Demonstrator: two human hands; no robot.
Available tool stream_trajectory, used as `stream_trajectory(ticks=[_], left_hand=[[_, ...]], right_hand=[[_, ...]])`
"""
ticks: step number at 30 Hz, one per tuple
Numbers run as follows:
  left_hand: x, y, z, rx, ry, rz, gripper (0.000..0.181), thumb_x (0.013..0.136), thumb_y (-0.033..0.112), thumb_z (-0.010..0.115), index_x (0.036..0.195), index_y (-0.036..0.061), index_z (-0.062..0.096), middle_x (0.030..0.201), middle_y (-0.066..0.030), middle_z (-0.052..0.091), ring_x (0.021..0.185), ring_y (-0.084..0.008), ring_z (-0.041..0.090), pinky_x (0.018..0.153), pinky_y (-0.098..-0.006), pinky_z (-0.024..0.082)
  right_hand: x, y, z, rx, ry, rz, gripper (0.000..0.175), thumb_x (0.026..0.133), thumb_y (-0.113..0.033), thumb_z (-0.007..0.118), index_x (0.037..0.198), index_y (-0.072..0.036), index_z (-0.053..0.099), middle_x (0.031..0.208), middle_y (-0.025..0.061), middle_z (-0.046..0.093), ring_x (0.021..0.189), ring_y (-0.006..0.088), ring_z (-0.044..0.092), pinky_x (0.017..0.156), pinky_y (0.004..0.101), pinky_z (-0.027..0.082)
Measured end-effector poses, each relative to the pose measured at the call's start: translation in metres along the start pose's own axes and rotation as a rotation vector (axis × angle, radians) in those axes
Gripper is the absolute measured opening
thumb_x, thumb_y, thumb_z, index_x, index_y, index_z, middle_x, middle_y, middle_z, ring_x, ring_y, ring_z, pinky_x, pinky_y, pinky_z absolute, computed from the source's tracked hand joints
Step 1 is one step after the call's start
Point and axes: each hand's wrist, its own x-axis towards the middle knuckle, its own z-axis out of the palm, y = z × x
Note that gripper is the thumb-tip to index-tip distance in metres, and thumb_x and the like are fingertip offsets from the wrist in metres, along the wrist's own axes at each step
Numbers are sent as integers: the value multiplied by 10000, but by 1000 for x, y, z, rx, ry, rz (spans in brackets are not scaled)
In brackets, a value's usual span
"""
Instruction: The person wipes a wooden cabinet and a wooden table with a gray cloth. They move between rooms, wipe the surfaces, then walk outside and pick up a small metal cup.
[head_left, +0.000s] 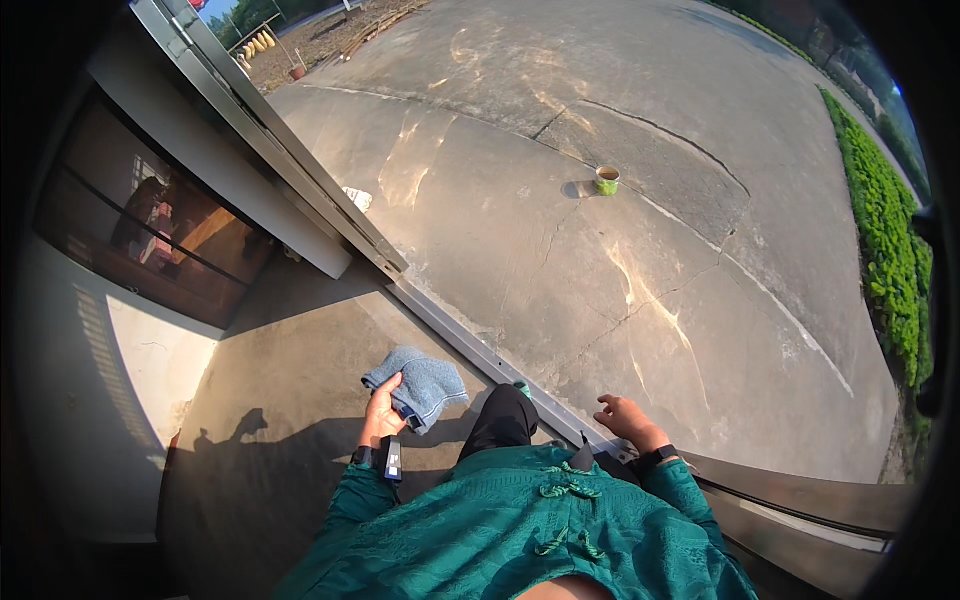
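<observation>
My left hand (381, 412) grips a folded blue-grey towel (421, 386), thumb on top, over the indoor floor. A strap and a small black device sit on that wrist. Off to the other side, my right hand (628, 421) holds nothing, its fingers loosely bent and apart beside the door frame. Between the hands runs the metal threshold track (480, 356) of a doorway, with my dark-trousered leg (501, 421) at it. A green shoe tip shows just past the knee.
Outside on cracked concrete (487, 225) stands a green-and-white can (607, 181). A metal door post (285, 142) rises at the left, near a crumpled white item (358, 199). A dark wooden glazed door (161, 217) is further left. A hedge (885, 247) borders the right.
</observation>
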Motion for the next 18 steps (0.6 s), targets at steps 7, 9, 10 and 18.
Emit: stream_trajectory(ticks=[7, 9, 10, 18], left_hand=[[100, 11, 33, -120, 42, 18, 242, 904, 118, 625, 1141, 68, 610, 1171, -98, 644, 1068, -289, 615, 944, -472, 498], [139, 19, 74, -155, 78, -22, 259, 914, 121, 613, 1167, 62, 595, 1213, -107, 621, 1101, -298, 599, 973, -477, 480], [156, 22, 100, -127, 73, -17, 266, 912, 136, 623, 1157, 39, 587, 1204, -115, 627, 1115, -310, 594, 975, -510, 476], [243, 81, 308, 65, -121, -158, 288, 920, 146, 610, 1177, 19, 576, 1139, -147, 653, 1011, -310, 652, 897, -503, 533]], right_hand=[[81, 35, -79, -42, 62, 58, 495, 825, -300, 669, 1226, -19, 594, 969, 219, 690, 924, 355, 668, 818, 401, 533], [99, 58, -102, 29, 110, 122, 486, 827, -290, 673, 1226, -23, 596, 978, 217, 691, 921, 351, 671, 808, 405, 536], [107, 68, -112, 102, 114, 281, 487, 824, -285, 682, 1227, -26, 598, 1002, 223, 688, 922, 346, 673, 808, 407, 538], [96, 182, -129, 666, 235, 883, 380, 863, -99, 591, 1207, 54, 539, 868, 176, 657, 643, 247, 665, 520, 358, 568]])
